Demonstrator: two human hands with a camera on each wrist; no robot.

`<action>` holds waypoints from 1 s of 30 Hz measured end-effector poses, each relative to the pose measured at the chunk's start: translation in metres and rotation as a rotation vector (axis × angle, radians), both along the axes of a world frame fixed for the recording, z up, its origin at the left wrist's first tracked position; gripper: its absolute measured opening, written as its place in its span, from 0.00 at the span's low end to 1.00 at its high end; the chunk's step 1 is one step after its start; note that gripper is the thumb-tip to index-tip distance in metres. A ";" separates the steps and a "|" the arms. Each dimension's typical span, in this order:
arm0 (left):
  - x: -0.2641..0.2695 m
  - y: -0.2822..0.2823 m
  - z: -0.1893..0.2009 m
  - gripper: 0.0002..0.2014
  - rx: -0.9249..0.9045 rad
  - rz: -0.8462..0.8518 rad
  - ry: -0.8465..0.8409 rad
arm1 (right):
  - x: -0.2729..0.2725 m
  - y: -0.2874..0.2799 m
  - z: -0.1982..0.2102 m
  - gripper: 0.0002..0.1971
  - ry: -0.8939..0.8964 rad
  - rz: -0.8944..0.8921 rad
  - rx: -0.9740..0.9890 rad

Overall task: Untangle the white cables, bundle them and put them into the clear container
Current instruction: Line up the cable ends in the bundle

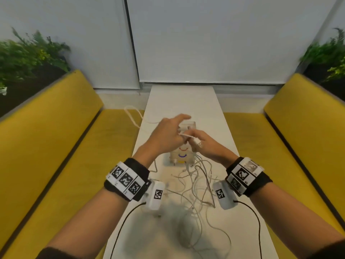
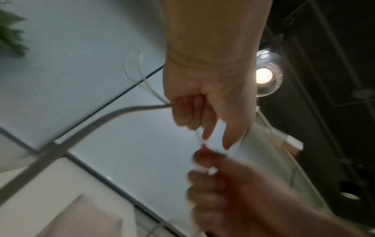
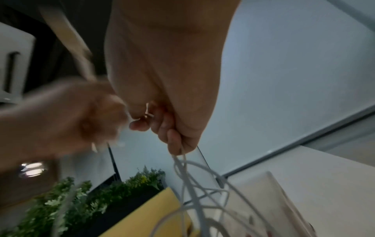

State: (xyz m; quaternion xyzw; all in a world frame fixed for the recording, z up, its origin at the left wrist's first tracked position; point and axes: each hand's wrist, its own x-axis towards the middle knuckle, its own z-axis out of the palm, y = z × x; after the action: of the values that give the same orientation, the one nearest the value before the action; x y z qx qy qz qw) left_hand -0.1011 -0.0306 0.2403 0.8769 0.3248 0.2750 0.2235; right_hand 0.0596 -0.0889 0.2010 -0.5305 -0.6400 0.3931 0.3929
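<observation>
Here, both hands raised over the desk (image 1: 186, 101): left hand (image 1: 166, 133) and right hand (image 1: 207, 144) each pinched round white cables (image 1: 196, 180); no readable writing.

cables (image 1: 194, 186) on near counter (image 1: 186, 98) | container (image 1: 182, 156) behind cables, mid-counter | benches (image 1: 56, 146) left and right of counter

Left hand (image 2: 207, 96) hangs from top centre, fingers curled round white cable (image 2: 113, 115) trailing toward lower left. Thumb and forefinger pinch cable end. Right hand (image 2: 233, 192), blurred, at lower right, grips same cable. Lit ceiling lamp (image 2: 263, 75) at right.
</observation>
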 end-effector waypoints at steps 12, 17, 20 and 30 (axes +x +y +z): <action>-0.021 0.027 0.053 0.26 -0.133 0.242 -0.673 | 0.016 -0.018 -0.036 0.22 -0.035 0.021 -0.133; -0.031 0.041 0.058 0.13 -0.106 0.418 -0.672 | 0.022 -0.015 -0.046 0.25 -0.042 0.017 -0.164; -0.022 0.012 0.040 0.20 0.108 0.155 -0.467 | 0.020 -0.011 -0.038 0.20 -0.025 -0.006 -0.126; 0.001 0.016 -0.004 0.24 0.053 0.029 0.060 | 0.009 -0.008 -0.007 0.15 0.046 0.063 0.010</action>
State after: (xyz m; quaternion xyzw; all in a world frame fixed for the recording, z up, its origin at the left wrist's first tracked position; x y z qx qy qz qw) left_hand -0.1005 -0.0141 0.2362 0.8857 0.3364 0.2601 0.1862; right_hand 0.0689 -0.0965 0.1940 -0.4987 -0.6493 0.4143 0.3976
